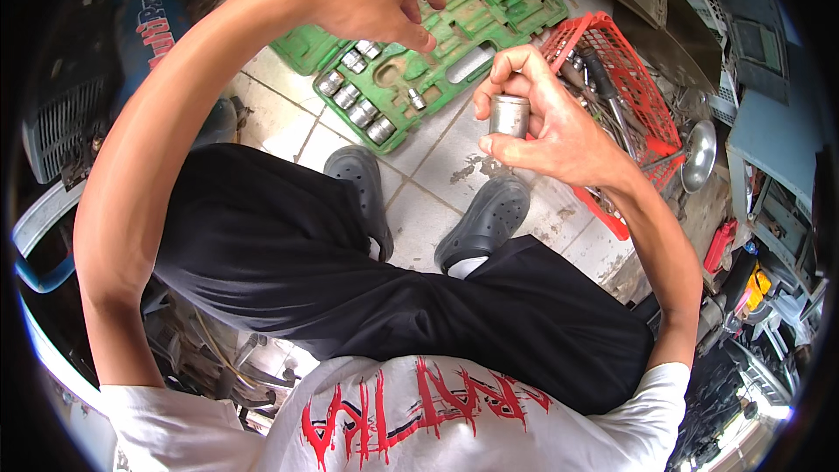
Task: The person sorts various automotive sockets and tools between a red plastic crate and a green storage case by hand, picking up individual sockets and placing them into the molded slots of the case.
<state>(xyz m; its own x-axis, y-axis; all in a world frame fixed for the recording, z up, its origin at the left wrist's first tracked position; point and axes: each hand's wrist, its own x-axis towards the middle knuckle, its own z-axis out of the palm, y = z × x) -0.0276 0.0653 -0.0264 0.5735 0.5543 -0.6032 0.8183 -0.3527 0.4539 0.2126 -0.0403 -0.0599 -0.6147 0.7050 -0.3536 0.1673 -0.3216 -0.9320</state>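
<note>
My right hand (pixel 541 121) holds a large steel socket (pixel 510 117) between thumb and fingers, upright above the tiled floor. Over a green socket-set case (pixel 482 16) my left hand (pixel 387 3) hovers with its fingers apart and nothing in them. The case lies unfolded on the floor, its moulded recesses stained with dirt. Several chrome sockets (pixel 347 96) sit along its near-left edge. A smaller socket (pixel 417 99) rests by itself nearer the middle of that end. Many other recesses hold no tool.
A red plastic basket (pixel 645 95) heaped with tools, among them a black-handled ratchet (pixel 598 72), stands right of the case. Beside it is a shiny metal bowl-shaped piece (pixel 699 156). My feet in grey clogs (pixel 485 219) are on the tiles. A blue machine (pixel 141 19) stands at left.
</note>
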